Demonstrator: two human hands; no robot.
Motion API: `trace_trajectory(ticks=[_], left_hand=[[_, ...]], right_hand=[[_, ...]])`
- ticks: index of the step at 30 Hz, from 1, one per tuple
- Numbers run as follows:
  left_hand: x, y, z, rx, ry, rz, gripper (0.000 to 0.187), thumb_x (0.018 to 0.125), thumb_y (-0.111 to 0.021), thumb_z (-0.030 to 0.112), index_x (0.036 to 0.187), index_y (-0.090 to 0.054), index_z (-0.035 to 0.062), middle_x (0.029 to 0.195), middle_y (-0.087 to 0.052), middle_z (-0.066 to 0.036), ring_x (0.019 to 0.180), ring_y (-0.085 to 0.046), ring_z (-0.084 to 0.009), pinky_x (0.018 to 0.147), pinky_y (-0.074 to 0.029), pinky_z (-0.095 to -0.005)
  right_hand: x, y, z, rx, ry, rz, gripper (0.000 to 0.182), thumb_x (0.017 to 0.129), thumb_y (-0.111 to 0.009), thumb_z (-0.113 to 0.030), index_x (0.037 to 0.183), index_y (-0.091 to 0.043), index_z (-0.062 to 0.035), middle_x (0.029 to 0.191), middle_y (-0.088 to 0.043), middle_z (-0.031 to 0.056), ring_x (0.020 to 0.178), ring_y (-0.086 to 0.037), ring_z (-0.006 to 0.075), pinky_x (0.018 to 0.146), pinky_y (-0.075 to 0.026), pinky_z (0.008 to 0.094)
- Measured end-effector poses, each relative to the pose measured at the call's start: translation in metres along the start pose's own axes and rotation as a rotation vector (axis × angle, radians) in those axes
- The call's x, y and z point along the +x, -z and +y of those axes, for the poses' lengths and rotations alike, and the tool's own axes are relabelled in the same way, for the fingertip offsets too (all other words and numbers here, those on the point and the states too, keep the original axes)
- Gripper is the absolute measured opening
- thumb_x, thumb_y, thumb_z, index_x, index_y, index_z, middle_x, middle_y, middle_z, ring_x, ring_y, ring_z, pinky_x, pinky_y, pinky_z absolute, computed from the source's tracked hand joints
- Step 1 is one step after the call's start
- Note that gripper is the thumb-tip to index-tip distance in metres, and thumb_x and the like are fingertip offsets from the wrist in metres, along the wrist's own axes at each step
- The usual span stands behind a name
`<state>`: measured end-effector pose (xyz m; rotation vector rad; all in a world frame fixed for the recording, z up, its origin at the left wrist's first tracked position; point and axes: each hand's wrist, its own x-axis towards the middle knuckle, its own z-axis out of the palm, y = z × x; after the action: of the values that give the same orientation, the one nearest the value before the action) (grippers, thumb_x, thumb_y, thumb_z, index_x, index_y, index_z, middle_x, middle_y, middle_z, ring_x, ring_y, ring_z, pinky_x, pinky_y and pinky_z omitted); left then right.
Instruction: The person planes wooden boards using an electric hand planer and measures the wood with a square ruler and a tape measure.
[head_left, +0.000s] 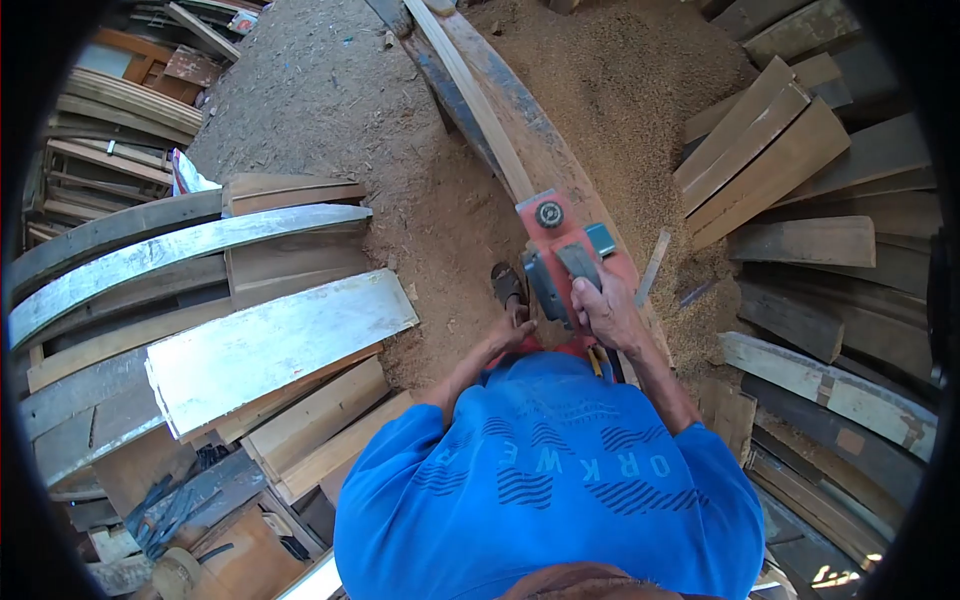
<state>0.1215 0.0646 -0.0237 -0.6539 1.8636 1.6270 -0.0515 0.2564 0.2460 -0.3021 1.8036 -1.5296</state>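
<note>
A red electric planer (pixel 549 212) with a dark round knob and a grey motor housing sits on the long wooden bench (pixel 560 150). My right hand (pixel 607 308) is wrapped around its rear handle. From under the planer's front, a narrow pale wood strip (pixel 470 90) runs away along the bench. Close to my waist, on the left of the planer, is my left hand (pixel 512 328) with its fingers curled. What those fingers hold, if anything, is hidden. A short thin stick (pixel 653 266) lies beside the planer on the right.
Stacked boards (pixel 290 335) fill the left side, a whitish plank on top. More boards (pixel 770 150) lean and lie in piles on the right. Sawdust (pixel 620 100) covers the ground beyond the bench. A sandalled foot (pixel 508 284) stands left of the planer.
</note>
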Motion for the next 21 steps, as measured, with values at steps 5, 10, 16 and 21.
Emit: trace_trajectory(ticks=[5, 10, 16, 21], left_hand=[[-0.061, 0.011, 0.127, 0.27, 0.159, -0.149, 0.058, 0.095, -0.067, 0.032, 0.143, -0.052, 0.0052, 0.125, -0.066, -0.02, 0.114, -0.065, -0.0319, 0.098, -0.051, -0.0415], [-0.034, -0.021, 0.12, 0.667, -0.346, -0.255, 0.055, 0.091, -0.064, 0.022, 0.143, -0.052, 0.0068, 0.132, -0.062, -0.024, 0.125, -0.058, -0.0388, 0.107, -0.047, -0.0444], [-0.033, -0.029, 0.129, 0.31, -0.375, -0.681, 0.054, 0.088, -0.062, 0.011, 0.14, -0.051, 0.0053, 0.138, -0.055, -0.021, 0.13, -0.053, -0.0374, 0.11, -0.043, -0.0445], [-0.015, -0.03, 0.097, 0.275, -0.333, -0.554, 0.046, 0.091, -0.063, 0.016, 0.136, -0.052, 0.009, 0.127, -0.063, -0.019, 0.122, -0.059, -0.0365, 0.102, -0.048, -0.0481]], right_hand=[[-0.01, -0.018, 0.011, -0.141, 0.025, 0.023, 0.064, 0.098, -0.056, -0.06, 0.11, -0.057, 0.0033, 0.074, -0.061, 0.008, 0.064, -0.06, 0.0172, 0.059, -0.05, 0.0346], [0.019, -0.032, 0.009, -0.204, 0.127, 0.144, 0.057, 0.099, -0.056, -0.058, 0.106, -0.057, -0.0011, 0.071, -0.056, 0.0007, 0.06, -0.055, 0.0102, 0.053, -0.046, 0.0289], [0.073, -0.036, -0.001, -0.246, 0.18, 0.182, 0.056, 0.1, -0.055, -0.059, 0.104, -0.058, -0.0026, 0.068, -0.054, -0.0005, 0.057, -0.054, 0.0094, 0.051, -0.045, 0.0288], [0.118, -0.039, -0.01, -0.189, 0.181, 0.174, 0.057, 0.099, -0.055, -0.062, 0.099, -0.058, -0.0043, 0.067, -0.054, -0.0014, 0.055, -0.052, 0.0081, 0.047, -0.043, 0.0279]])
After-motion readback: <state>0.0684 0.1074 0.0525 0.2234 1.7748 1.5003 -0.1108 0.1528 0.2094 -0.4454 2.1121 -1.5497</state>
